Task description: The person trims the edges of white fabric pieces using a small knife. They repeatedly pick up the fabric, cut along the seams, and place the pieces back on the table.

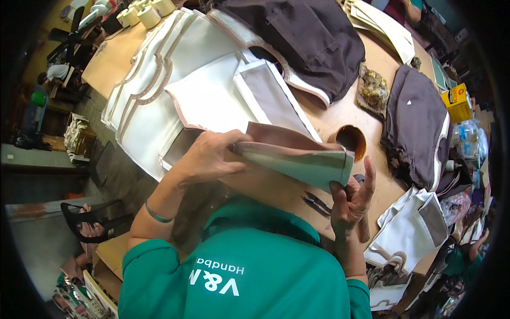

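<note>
A folded, stitched bag piece [295,159], pale outside and brown inside, is held up off the table between my hands. My left hand [209,153] grips its left end, thumb toward me. At the lower right corner the fingertips of my right hand [352,199] pinch the edge, with another finger raised. Just beyond the piece stands a brown pot [360,144] with a dark inside. A dark pliers-like tool [316,203] lies on the table [275,185] near my right hand. A wooden handle [363,229] shows partly behind my right wrist.
White bag panels with brown edging [191,60] are layered at left and centre. Dark brown fabric pieces [306,36] and another dark bundle [414,119] lie beyond and right. A crusty lump [372,91] sits between them. White pieces [414,227] hang over the right edge; tape rolls [149,16] stand at far left.
</note>
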Available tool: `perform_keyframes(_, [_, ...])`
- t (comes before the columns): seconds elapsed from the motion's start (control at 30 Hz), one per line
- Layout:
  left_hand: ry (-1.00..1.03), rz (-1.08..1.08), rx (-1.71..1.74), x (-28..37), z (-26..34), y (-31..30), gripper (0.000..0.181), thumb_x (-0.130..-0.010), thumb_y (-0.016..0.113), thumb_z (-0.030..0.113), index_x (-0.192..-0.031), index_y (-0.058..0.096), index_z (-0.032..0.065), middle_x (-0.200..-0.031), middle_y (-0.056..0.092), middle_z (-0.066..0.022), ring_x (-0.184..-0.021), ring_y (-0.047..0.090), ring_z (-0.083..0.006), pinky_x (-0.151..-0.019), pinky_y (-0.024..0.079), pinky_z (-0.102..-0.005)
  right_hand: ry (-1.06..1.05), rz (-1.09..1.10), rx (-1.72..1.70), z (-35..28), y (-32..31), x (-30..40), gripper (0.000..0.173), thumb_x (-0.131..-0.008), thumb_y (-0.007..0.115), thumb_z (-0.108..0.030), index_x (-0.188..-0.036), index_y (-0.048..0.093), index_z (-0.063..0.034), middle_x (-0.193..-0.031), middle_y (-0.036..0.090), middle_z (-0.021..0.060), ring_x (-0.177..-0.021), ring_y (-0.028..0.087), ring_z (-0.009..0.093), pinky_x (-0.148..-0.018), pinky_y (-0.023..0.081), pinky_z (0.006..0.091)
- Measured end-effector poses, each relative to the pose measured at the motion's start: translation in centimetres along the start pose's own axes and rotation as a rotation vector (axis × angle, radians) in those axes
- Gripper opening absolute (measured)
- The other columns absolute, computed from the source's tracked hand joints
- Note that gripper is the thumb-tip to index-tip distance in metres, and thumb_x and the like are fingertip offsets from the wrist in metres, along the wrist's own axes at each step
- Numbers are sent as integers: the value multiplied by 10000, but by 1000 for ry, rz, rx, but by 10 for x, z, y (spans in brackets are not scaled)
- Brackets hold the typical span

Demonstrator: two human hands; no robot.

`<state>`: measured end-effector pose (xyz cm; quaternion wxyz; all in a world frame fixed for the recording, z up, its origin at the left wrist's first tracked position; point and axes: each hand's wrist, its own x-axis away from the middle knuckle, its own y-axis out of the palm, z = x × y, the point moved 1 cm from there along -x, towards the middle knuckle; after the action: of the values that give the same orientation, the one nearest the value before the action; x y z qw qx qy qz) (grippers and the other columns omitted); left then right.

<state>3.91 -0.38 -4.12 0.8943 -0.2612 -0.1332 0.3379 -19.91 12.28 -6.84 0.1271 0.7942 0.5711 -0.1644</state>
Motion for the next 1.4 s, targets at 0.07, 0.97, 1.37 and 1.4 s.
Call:
perform_keyframes(0.07, [-78, -5, -131, 4, -4, -3, 336, -677, 695, 52, -972, 545, -8, -875, 622, -76, -825, 590, -151, -760, 464, -266, -82, -74, 26, -4, 0, -10, 585, -847, 494, -31, -1335, 173, -1, -880, 594, 150, -769, 571, 169, -724, 441, 268])
perform_keyframes(0.97, [-237, 948, 1202, 57, -164, -71, 393, -864, 510, 288, -1129, 444, 5, -1042, 528, -107, -1004, 495, -215, -872, 423, -345, 264, -585, 1410, 61, -84, -58, 666, -539, 715, -516, -1086, 602, -152, -1441, 121, 81, -1324, 87, 318, -1008, 151, 576])
perform_keyframes(1.37, [-624, 368, 1134, 124, -100, 94, 340, -827, 548, 101, -1140, 461, 2, -1015, 579, -104, -829, 606, -168, -656, 539, -313, -72, -471, 1449, 27, -85, -30, 407, -546, 754, -285, -892, 599, -138, -1398, 254, 75, -1300, 200, 297, -1003, 146, 573])
perform_keyframes(1.4, [-603, 393, 1074, 120, -98, 98, 330, -830, 546, 101, -1133, 463, -1, -1006, 580, -98, -831, 603, -164, -659, 537, -312, -91, -470, 1458, 26, -83, -26, 386, -550, 752, -267, -882, 603, -137, -1392, 268, 74, -1298, 209, 292, -1006, 142, 572])
